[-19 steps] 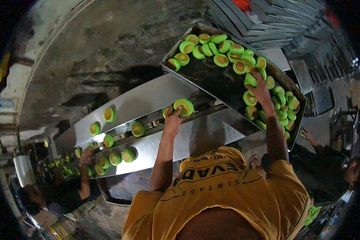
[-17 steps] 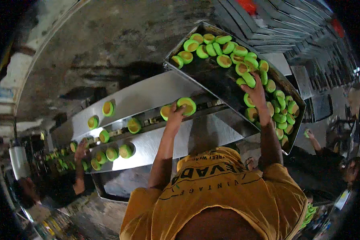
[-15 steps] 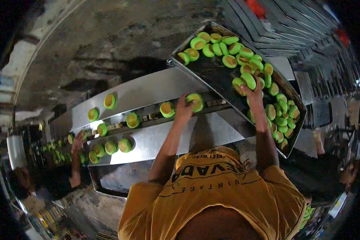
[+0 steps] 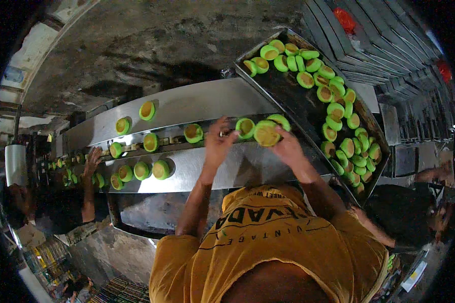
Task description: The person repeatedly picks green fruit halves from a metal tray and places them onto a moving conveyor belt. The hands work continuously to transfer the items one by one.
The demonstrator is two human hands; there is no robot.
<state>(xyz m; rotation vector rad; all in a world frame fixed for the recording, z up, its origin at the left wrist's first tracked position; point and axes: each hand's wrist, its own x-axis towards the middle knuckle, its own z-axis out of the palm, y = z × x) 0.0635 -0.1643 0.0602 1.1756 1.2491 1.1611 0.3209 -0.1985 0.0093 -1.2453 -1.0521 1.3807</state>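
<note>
Round green buns with tan-brown flat faces lie along a narrow conveyor belt (image 4: 174, 140) in front of me. My left hand (image 4: 219, 144) is over the belt with its fingers apart, its thumb close beside one bun (image 4: 245, 128); whether they touch I cannot tell. My right hand (image 4: 288, 149) grips a bun (image 4: 267, 134), tan face showing, above the belt's right end. Another bun (image 4: 279, 121) sits just behind it, and I cannot tell if that hand holds it too. To the right, a dark metal tray (image 4: 301, 108) carries many similar buns.
Steel ledges (image 4: 207, 103) flank the belt, with several buns on them. At left a co-worker's hand (image 4: 92, 160) reaches to the belt. Another person's arm (image 4: 371, 227) is at right. Stacked grey trays (image 4: 356, 50) stand at the far right.
My right hand has moved left from the tray to the belt with a bun. My left hand has come off the bun it was touching. Buns on the belt have shifted left.
</note>
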